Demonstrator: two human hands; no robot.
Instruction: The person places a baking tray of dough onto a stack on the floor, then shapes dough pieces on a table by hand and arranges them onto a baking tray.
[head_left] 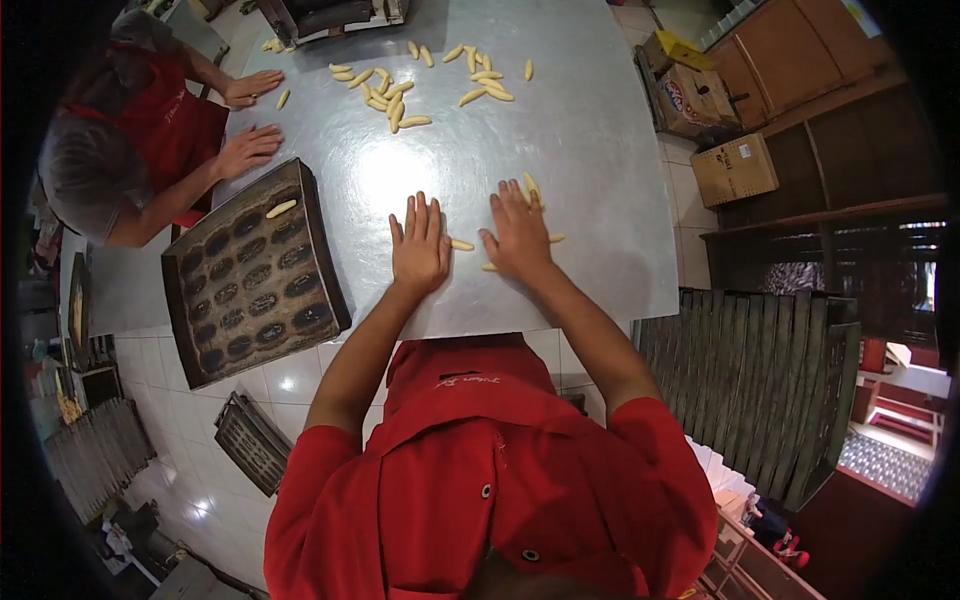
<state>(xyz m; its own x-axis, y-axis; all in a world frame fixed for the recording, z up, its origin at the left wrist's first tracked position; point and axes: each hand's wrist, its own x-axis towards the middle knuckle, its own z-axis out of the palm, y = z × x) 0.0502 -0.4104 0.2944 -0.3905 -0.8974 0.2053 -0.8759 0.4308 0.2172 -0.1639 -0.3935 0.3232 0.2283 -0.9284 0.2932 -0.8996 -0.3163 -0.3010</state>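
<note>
My left hand [421,245] lies flat on the metal table [600,190], fingers apart and pointing away from me. A small dough piece [461,244] shows just right of it. My right hand [518,235] is also flat, over dough pieces whose ends stick out around it; one piece [531,186] shows beyond its fingertips. What lies under both palms is hidden. Farther up the table are several finger-shaped dough pieces in a left group [385,95] and a right group [487,80].
A dark baking tray [255,270] with one dough piece [281,209] overhangs the table's left edge. Beyond it, a co-worker's hands [250,150] rest near another dough piece [284,98]. Stacked trays [745,370] stand at right, below cardboard boxes [735,171].
</note>
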